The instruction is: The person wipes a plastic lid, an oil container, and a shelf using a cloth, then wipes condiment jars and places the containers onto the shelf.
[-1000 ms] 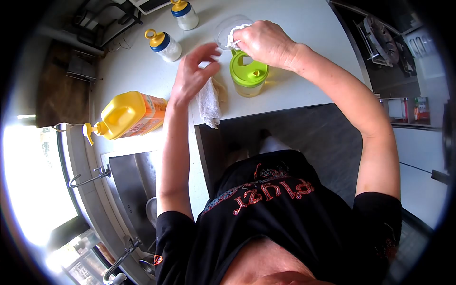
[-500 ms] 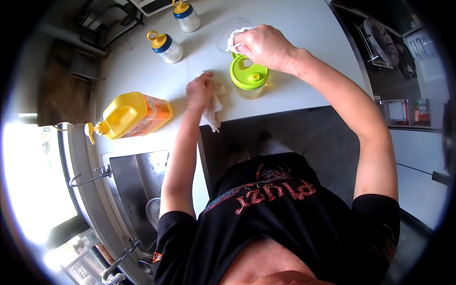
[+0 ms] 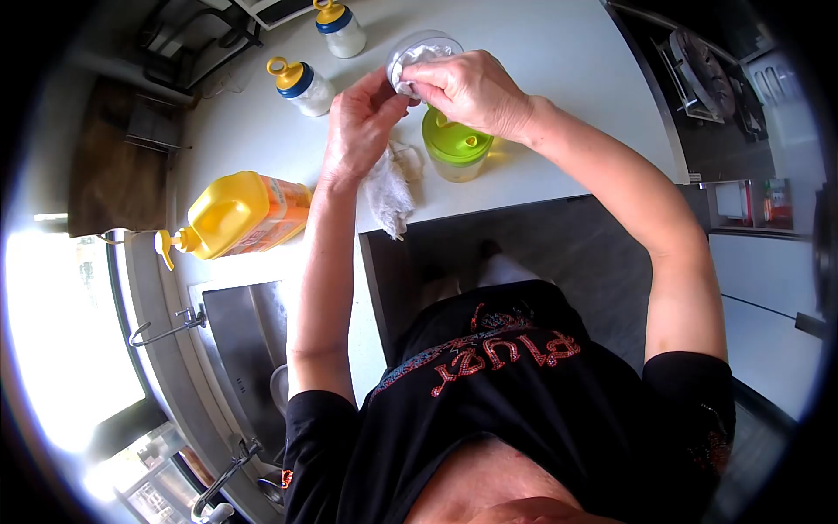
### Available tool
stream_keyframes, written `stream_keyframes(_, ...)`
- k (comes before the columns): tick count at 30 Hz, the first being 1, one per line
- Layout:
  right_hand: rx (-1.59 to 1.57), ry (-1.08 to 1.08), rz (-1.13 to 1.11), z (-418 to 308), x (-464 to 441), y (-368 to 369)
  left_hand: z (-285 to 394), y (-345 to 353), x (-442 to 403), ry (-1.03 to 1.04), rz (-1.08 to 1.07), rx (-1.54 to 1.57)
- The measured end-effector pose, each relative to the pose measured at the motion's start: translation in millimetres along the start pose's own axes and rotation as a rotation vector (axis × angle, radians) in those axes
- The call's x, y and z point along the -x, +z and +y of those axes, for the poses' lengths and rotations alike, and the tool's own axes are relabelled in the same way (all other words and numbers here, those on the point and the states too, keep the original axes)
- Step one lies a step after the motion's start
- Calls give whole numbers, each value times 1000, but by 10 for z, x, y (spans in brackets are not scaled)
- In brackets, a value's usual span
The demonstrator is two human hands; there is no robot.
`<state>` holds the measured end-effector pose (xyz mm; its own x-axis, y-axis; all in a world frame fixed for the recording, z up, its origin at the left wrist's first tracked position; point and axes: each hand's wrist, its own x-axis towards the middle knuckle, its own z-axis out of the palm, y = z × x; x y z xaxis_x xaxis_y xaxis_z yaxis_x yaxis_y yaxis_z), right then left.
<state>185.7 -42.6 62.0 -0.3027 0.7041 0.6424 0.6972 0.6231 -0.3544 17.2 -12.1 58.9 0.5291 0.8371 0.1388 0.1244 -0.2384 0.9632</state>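
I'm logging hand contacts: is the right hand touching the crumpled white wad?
Touching: the head view shows the right hand with its fingers against the white wad, no gap between.

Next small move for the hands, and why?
Probably turn the clear dish slightly with the left hand: its fingers appear to be at the rim, while the right hand holds a crumpled white cloth inside.
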Motion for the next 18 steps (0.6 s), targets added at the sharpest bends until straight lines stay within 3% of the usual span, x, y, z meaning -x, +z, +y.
stream_keyframes(9, 429, 44, -556, -129, -168, -375, -29, 99, -65, 7, 77, 58)
stream_keyframes(15, 448, 23, -466, -171, -72, -476, -11, 136, -77, -8, 116, 77)
stream_keyframes(18, 416, 89, -247, -90, 46, -366, 14, 122, -71, -32, 112, 63)
